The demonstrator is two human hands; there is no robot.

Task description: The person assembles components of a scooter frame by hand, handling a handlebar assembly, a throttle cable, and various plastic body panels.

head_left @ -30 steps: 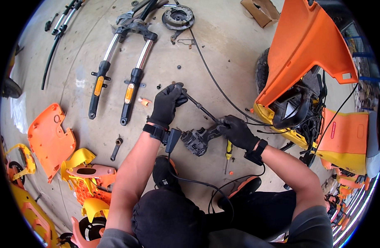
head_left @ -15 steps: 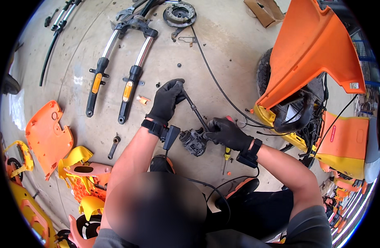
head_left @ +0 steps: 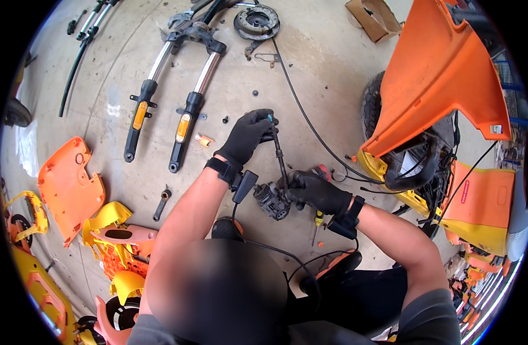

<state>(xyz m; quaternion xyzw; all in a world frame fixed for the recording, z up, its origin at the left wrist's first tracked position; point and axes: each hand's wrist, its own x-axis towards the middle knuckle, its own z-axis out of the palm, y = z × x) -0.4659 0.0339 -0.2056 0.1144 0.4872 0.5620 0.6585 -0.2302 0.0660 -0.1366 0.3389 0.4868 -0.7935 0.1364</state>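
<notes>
My left hand [head_left: 248, 139], in a black glove, pinches the upper end of a thin black cable [head_left: 279, 156] with a collar partway along and a teal tip. Lower down, my black-gloved right hand [head_left: 318, 192] grips the same cable, fingers closed around its bottom end. Right beside those fingers is a blocky black part [head_left: 271, 201]; whether the cable joins it or my fingers touch it, I cannot tell. A yellow-handled screwdriver [head_left: 318, 219] lies on the floor below my right wrist.
Fork legs [head_left: 186, 123] with orange reflectors lie at upper left, near a round drum-like part [head_left: 257, 22]. An orange panel [head_left: 430, 75] rises over a tyre [head_left: 372, 103] at right. A wrench [head_left: 162, 204] and orange and yellow covers [head_left: 68, 184] lie left. A cardboard box [head_left: 373, 20] sits far right.
The cable has turned more upright, and its teal tip now shows at my left hand. The whole view has shifted slightly. Both hands keep their grip.
</notes>
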